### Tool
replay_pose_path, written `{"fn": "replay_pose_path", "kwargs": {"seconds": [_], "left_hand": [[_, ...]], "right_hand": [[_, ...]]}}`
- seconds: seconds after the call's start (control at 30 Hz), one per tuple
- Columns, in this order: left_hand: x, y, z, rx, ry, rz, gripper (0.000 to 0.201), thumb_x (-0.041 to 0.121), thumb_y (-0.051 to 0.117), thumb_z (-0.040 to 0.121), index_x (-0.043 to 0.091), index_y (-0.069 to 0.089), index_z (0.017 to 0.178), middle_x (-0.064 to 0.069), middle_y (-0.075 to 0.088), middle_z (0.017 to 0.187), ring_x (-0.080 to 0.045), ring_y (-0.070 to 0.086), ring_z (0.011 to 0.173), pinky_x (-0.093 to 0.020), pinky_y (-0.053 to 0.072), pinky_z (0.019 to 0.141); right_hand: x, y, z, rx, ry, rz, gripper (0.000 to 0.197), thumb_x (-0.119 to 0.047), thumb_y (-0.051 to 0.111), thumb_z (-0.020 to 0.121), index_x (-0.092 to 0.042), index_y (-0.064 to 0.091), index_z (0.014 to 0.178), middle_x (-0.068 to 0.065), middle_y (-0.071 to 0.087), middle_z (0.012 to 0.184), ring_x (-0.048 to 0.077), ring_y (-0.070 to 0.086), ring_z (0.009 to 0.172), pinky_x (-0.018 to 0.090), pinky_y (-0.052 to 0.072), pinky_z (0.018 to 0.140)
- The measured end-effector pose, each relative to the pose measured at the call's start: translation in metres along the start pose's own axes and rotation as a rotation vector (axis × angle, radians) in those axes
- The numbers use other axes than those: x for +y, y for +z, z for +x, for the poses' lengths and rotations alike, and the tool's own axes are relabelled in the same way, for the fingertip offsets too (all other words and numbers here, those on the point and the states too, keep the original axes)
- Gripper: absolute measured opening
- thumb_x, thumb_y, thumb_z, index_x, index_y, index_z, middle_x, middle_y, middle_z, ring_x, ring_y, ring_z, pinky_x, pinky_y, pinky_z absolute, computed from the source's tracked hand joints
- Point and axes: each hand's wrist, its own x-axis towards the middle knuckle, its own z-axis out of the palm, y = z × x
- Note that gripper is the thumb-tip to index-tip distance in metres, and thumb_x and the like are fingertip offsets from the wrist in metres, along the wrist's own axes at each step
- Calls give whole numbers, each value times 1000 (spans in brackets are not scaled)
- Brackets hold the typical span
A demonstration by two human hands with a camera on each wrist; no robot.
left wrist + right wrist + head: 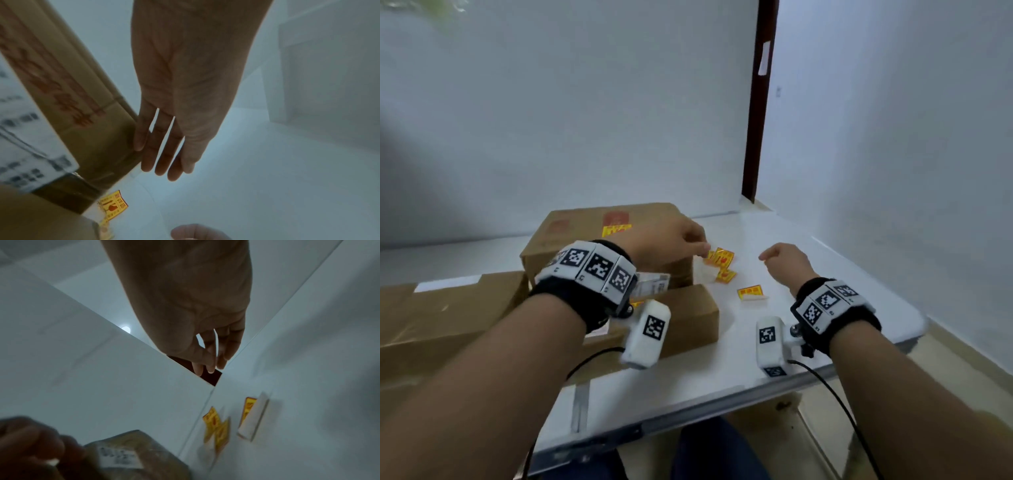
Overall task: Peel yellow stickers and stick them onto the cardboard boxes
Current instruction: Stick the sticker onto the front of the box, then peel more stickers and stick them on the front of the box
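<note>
Yellow stickers lie on the white table right of the boxes; both hands hover over them.

The stickers (722, 262) form a loose cluster just right of the big box (599, 229), their long sides running roughly left to right, red print on them too blurred to read. A lone sticker (750, 293) sits nearer, partly lifted off its white backing. One sticker (616, 230) is on the big box's top, below a red mark. A flat box (688, 317) lies in front, a white label (652, 286) between them, its text unreadable. The left hand (671, 240) hangs by the cluster with straight, relaxed fingers, grip empty. The right hand (786, 262) is loosely curled, holding nothing.
</note>
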Motion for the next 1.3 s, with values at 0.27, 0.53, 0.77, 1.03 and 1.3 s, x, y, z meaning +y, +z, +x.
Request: {"fn": "replay_pose_path", "kwargs": {"seconds": [0.27, 0.53, 0.77, 1.03, 1.3], "left_hand": [[33, 6, 55, -96, -3, -133, 22, 36, 54, 93, 22, 71, 93, 12, 71, 83, 4, 65, 68, -8, 43, 56], [22, 15, 72, -103, -34, -553, 25, 27, 55, 95, 8, 69, 102, 0, 72, 102, -14, 71, 89, -28, 58, 82], [3, -4, 51, 209, -176, -1019, 17, 13, 56, 94, 10, 65, 108, -9, 69, 107, -17, 68, 82, -28, 57, 78], [-62, -33, -43, 491, -351, -1052, 19, 13, 52, 96, 9, 70, 101, -10, 72, 101, -19, 67, 88, -30, 55, 80], [-105, -11, -142, 551, -455, -1075, 17, 11, 54, 95, 11, 70, 93, -6, 73, 86, -11, 66, 74, -15, 53, 61]], "right_hand": [[32, 17, 39, -353, 90, -301, 46, -16, 68, 85, -17, 57, 130, 8, 56, 133, 24, 53, 121, 29, 45, 93], [39, 23, 45, -283, 70, -265, 23, -19, 71, 84, -2, 69, 98, 8, 63, 86, 17, 54, 66, 26, 46, 60], [-43, 4, 34, 90, -190, 391, 7, -16, 60, 88, -22, 62, 91, 5, 69, 92, 24, 67, 91, 41, 53, 85], [-143, 52, -36, -71, -540, 378, 19, -9, 53, 94, -15, 70, 101, -5, 63, 92, 14, 61, 90, 31, 52, 84], [-169, 116, -84, -241, -625, 339, 20, -13, 53, 96, -14, 65, 112, -4, 61, 99, 2, 54, 83, 1, 40, 66]]}}
